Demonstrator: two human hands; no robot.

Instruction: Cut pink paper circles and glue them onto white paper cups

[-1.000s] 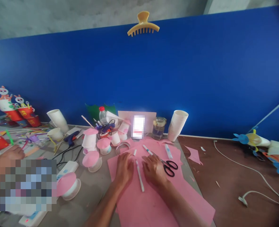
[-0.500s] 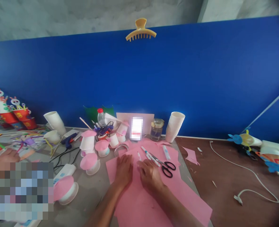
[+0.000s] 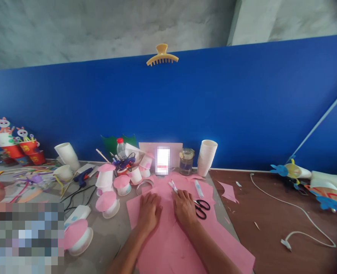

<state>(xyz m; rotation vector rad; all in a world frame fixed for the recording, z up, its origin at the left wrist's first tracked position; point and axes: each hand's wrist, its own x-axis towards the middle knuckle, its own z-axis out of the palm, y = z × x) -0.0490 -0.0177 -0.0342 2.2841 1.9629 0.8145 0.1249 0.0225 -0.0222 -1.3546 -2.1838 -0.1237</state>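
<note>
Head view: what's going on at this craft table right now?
A person has both hands on a pink paper sheet. The left hand lies flat on it; the right hand rests beside it, its fingers at white pens. Black scissors lie just right of that hand. Pink-topped paper cups stand to the left.

Stacked cups (image 3: 206,157) beside glass jar (image 3: 186,161).

Even, soft daylight with faint shadows; a phone (image 3: 163,160) glares white; edges bow and darken at the corners, slightly soft throughout.
</note>
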